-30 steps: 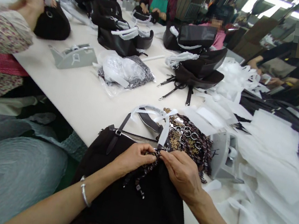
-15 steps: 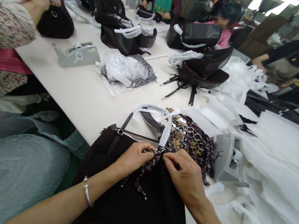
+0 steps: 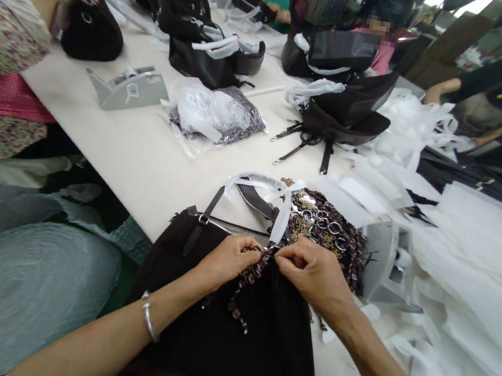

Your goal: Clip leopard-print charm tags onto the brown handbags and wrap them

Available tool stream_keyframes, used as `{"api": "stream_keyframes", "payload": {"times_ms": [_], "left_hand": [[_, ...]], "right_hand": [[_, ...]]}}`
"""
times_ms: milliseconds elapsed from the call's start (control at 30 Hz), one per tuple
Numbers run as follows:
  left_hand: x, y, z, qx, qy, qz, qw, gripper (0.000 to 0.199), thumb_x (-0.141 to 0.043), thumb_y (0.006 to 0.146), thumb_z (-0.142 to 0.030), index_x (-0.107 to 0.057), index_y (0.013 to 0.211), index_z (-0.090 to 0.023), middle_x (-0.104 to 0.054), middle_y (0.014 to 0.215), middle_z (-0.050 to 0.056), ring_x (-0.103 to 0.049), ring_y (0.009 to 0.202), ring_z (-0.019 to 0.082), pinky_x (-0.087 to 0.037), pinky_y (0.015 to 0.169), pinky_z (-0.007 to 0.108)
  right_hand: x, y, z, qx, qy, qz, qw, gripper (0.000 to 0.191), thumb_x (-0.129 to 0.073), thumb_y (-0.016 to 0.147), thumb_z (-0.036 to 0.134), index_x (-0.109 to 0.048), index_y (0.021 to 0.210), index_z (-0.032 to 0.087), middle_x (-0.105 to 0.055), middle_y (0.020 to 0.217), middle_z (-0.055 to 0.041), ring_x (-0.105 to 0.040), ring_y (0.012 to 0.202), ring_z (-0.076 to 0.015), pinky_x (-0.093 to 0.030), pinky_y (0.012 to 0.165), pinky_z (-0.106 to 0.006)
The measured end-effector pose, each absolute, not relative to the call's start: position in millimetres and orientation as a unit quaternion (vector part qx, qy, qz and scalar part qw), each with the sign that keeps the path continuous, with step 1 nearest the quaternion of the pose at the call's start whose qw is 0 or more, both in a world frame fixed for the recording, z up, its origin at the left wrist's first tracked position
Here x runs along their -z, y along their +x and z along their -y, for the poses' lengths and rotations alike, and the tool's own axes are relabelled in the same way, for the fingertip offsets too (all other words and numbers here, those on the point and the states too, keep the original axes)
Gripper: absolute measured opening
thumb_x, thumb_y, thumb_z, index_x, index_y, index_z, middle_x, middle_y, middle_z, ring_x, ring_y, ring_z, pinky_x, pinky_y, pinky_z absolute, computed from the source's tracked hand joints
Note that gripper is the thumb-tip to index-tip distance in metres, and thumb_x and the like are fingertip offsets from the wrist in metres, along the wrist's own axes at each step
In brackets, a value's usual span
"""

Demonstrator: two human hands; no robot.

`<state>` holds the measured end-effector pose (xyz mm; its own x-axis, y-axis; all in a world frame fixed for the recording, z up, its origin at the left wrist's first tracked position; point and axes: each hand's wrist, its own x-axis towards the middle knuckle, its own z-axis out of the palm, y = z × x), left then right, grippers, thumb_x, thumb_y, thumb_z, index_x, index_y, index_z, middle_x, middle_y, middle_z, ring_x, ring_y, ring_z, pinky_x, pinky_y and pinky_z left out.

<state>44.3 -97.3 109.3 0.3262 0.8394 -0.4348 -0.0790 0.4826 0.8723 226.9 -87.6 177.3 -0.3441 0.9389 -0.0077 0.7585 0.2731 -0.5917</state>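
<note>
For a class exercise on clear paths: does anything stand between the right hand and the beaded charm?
Nothing visible does. The right hand is just beside the beaded charm, over the black bag; the left hand holds the charm from the other side. Contact is unclear.

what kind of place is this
Probably a bag factory's finishing or packing area: several black bags share a long white table with tape dispensers, a big roll of bubble wrap lies beside it, and several people work around it.
</note>
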Motion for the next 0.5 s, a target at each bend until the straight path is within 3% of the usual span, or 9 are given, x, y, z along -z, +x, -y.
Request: {"api": "stream_keyframes", "payload": {"times_ms": [300,500], "left_hand": [[-110,40,95,-0.333,0.452,-0.514,0.649,0.016,-0.059,0.077,-0.027,-0.067,0.085,-0.016,-0.065,0.069,-0.001,-0.057,0.058,0.011,-0.040,0.053,0.019],[-127,34,97,-0.331,0.545,-0.537,0.552,0.020,-0.056,0.079,-0.020,-0.071,0.091,-0.018,-0.071,0.083,0.000,-0.061,0.072,0.013,-0.044,0.066,0.021]], "right_hand": [[-184,223,66,-0.321,-0.560,0.756,0.110,0.013,-0.061,0.071,0.016,-0.073,0.066,0.019,-0.060,0.062,0.0022,-0.048,0.054,-0.0094,-0.034,0.053,-0.023],[-184,217,72,-0.247,-0.542,0.795,0.116,0.013,-0.060,0.073,0.014,-0.069,0.064,0.019,-0.059,0.063,0.0018,-0.050,0.058,-0.0103,-0.034,0.057,-0.024]]}}
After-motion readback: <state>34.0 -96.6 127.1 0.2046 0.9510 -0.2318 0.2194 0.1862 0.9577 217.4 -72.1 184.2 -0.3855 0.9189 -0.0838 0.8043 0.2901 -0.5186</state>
